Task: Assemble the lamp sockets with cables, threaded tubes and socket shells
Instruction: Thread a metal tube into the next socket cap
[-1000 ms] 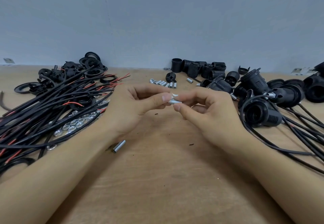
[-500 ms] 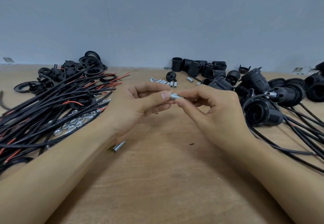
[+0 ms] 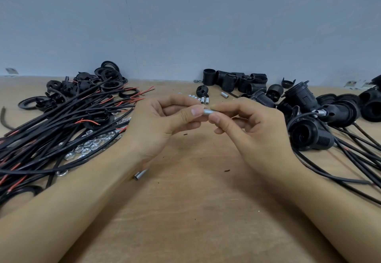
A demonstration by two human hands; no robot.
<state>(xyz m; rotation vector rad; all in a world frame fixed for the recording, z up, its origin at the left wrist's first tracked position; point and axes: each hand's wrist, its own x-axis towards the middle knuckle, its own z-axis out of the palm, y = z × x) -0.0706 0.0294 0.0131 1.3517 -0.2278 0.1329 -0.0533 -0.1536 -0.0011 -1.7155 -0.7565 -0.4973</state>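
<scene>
We hold a small threaded tube above the table, pinched at its ends by the left hand and the right hand; it could slip and roll among the cables if either grip loosens; our fingers hide most of it, so whether a nut is on it we cannot tell.

Both hands, the left hand and right hand, now sit higher above the counter, and the pinched tube lies more level than before.
</scene>
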